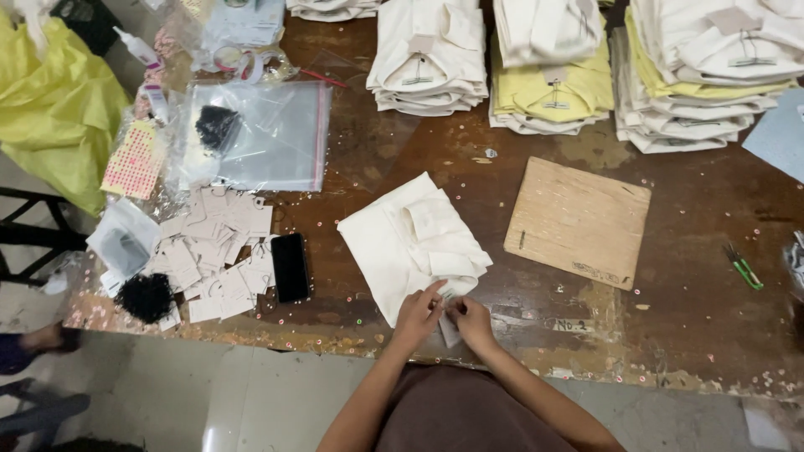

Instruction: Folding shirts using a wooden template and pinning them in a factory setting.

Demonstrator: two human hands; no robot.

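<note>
Both hands meet at the near edge of the table [687,276], at the collar end of a folded cream shirt [402,243] that lies flat in front of the person. The left hand [416,316] and the right hand [471,320] are close together, fingers pinched on a small pale card tag [450,328] at the shirt's edge; whether the tag is already fastened I cannot tell.

Judging by the far side, a good deal is done: three stacks of folded shirts [553,75], cream and yellow, sit there, the top ones each with a tag showing. This one shirt seems to be the piece in hand.

To the left lies a loose heap of blank card tags [219,251], beside a dark phone [291,266] and a clear zip bag [260,134]. A wooden board [578,219] rests to the right, bare, and small green snips [743,268] lie further off.
</note>
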